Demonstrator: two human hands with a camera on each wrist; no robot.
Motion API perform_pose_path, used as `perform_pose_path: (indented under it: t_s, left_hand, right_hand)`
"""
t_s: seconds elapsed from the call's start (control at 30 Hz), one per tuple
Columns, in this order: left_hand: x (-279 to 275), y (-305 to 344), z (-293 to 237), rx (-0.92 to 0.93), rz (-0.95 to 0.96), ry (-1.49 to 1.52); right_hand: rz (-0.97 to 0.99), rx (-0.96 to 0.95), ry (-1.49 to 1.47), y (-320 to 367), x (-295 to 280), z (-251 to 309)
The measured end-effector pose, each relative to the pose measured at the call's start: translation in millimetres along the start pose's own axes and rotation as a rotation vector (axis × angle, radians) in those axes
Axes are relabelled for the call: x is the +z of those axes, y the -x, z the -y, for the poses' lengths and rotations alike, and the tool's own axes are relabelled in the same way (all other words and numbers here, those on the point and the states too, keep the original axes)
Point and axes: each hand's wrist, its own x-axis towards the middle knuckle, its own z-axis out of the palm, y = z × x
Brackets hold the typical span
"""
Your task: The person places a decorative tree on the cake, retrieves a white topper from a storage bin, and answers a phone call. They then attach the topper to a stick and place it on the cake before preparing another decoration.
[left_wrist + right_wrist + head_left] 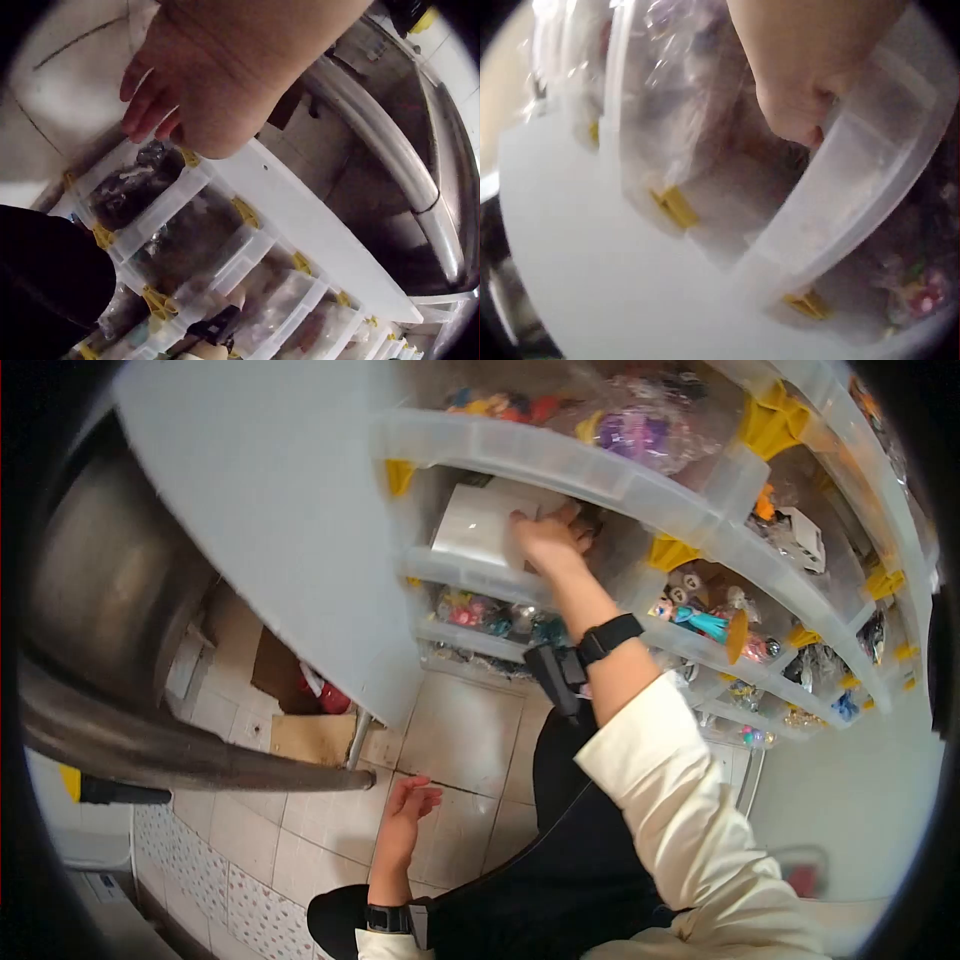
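My right hand [552, 540] reaches into a translucent bin with its fingers bent at the right part of a white box [475, 525]. The thumb lies over the box's face. In the right wrist view the same hand [810, 82] dips behind the bin's front lip [832, 191], which hides its fingertips. Low over the floor, my left hand [403, 825] hangs with relaxed fingers and holds nothing. The left wrist view shows that hand [202, 97] overlapping the side of the bin rack.
Stacked translucent bins with yellow clips [775, 420] hold bagged toys and figures, among them a turquoise figure [700, 622]. A grey-white panel [270, 490] flanks the bins. At the left stands a metal frame with a curved tube [200, 735]; tiled floor [465, 730] lies below.
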Motion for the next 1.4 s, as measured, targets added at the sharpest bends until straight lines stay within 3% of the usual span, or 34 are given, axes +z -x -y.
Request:
perform_pose_path:
  t_s: [0.03,0.1,0.13,0.17,0.2,0.3,0.33,0.37,0.43,0.5,0.57,0.6,0.67,0.73,0.87,0.97,1.0,1.07,1.13,1.23,1.27,1.4]
  left_hand:
    - [-2,-2,3,-0.016,-0.041,-0.009]
    - [-5,-5,7,-0.038,-0.049,-0.032]
    - [-6,-7,8,-0.062,-0.076,-0.038]
    - [-6,-9,11,-0.057,-0.059,-0.059]
    - [-7,-11,14,-0.087,-0.051,-0.053]
    - [-12,-15,22,-0.125,-0.039,-0.067]
    - [-13,-16,23,-0.128,-0.037,-0.084]
    - [-12,-16,24,-0.134,-0.035,-0.095]
    - [-9,-17,22,-0.134,-0.043,-0.083]
    - [-6,-16,21,-0.131,-0.055,-0.064]
    - [-4,-13,21,-0.107,-0.010,-0.055]
    - [-4,-13,21,-0.109,-0.012,-0.053]
    - [-5,-14,23,-0.125,-0.007,-0.070]
    - [-10,-13,24,-0.121,-0.026,-0.061]
    - [-13,-15,22,-0.140,-0.057,-0.046]
    - [-12,-18,20,-0.155,-0.029,-0.061]
    - [-11,-20,21,-0.150,-0.018,-0.068]
    - [-11,-23,25,-0.161,0.000,-0.079]
    - [-9,-24,23,-0.151,0.010,-0.095]
    - [-6,-22,20,-0.148,0.006,-0.089]
    - [-4,-22,19,-0.145,0.007,-0.072]
    - [2,-20,19,-0.147,0.042,-0.081]
  right_hand:
    - [0.188,0.075,-0.167,-13,0,-4]
    - [0.217,-0.067,-0.077,-23,20,-6]
    - [0.096,-0.264,-0.033,4,15,8]
    - [0.118,-0.279,0.106,23,4,22]
    - [-0.005,-0.363,-0.209,34,9,21]
    - [0.011,-0.513,-0.195,39,0,21]
    - [-0.207,-0.671,-0.040,45,4,20]
    - [-0.205,-0.667,-0.043,49,7,20]
    - [-0.062,-0.665,-0.397,55,11,21]
    - [-0.157,-0.694,-0.483,52,18,23]
    - [0.015,-0.498,-0.749,53,16,28]
    - [0.018,-0.498,-0.748,51,12,30]
    - [0.051,-0.264,-0.609,43,-4,27]
    - [0.145,-0.362,-0.005,15,-17,13]
    - [-0.060,-0.285,0.239,-4,-27,-8]
    - [0.269,-0.111,0.224,-11,-5,6]
    - [0.111,-0.276,0.239,5,2,11]
    - [0.010,-0.510,0.297,33,14,28]
    - [0.161,-0.457,0.060,47,26,49]
    - [0.297,-0.495,0.213,54,26,55]
    - [0.053,-0.568,0.195,53,43,49]
    - [-0.031,-0.619,0.100,48,51,45]
